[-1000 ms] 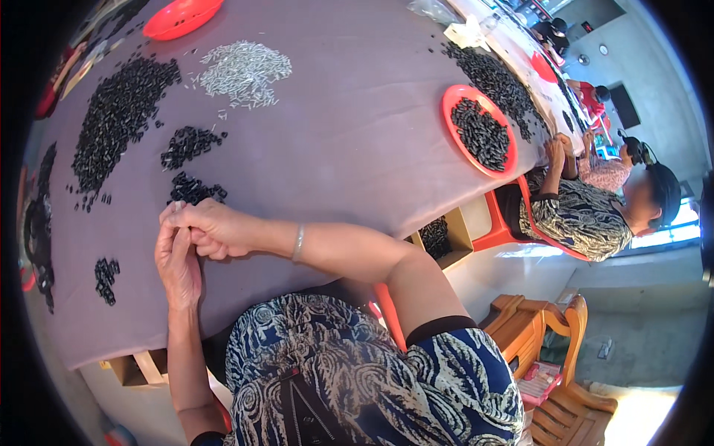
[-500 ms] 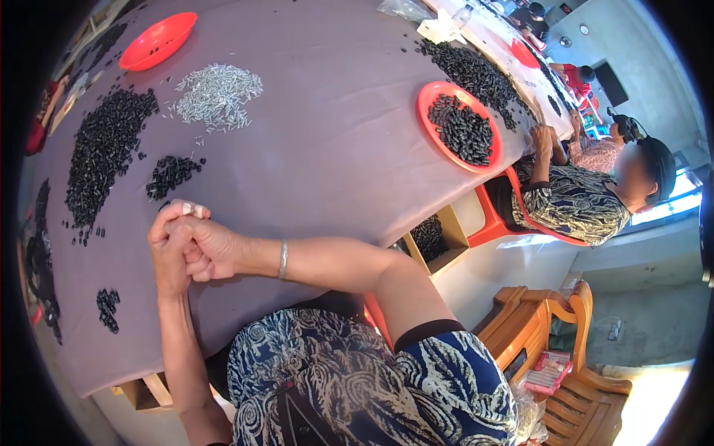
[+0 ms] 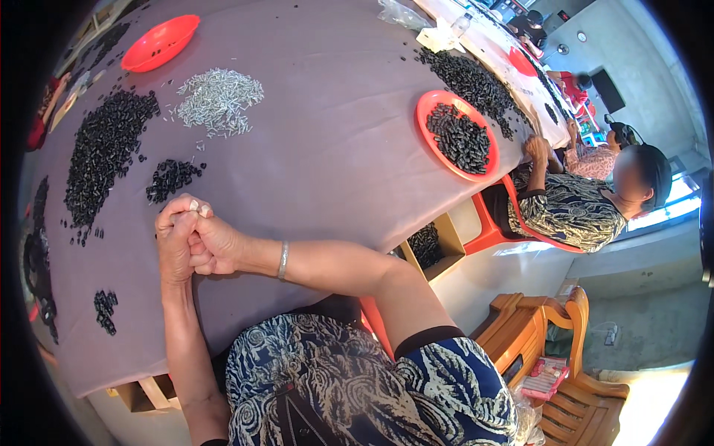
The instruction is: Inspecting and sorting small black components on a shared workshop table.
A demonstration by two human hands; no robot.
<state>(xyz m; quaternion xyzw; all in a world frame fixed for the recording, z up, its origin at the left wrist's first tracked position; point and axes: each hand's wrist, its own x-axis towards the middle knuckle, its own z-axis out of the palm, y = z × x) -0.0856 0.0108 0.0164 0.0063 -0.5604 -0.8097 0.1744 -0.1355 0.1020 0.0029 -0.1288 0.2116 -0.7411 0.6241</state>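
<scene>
Compared with a second ago, the two hands have folded tighter together, and a little black heap that showed just past their fingertips is now out of sight. At the far left of the frame, a small black cluster (image 3: 105,311) lies near the table's left edge, apart from the large black pile (image 3: 106,156) above it, perhaps so the portions don't mix. Up from there, a red bowl (image 3: 160,36) holds a few dark bits, its sides likely there to stop them rolling. The left hand (image 3: 174,247) is curled narrow and meets the right hand (image 3: 221,241), whose fingers are bent in too; they seem braced on each other for steadiness, but I cannot tell whether either grips a piece, since the knuckles hide it. Just beyond them lies the small black pile (image 3: 172,180), within easy reach, with the silver pile (image 3: 221,102) farther up. To the right, a broad stretch of table (image 3: 320,149) gives the right arm room to swing, up to the red plate (image 3: 422,123) of black pieces near the slanting right edge, where things could tip over. Below that edge sits an open box (image 3: 450,260), and beyond it a co-worker's hands (image 3: 537,149) rest close to the rim.
</scene>
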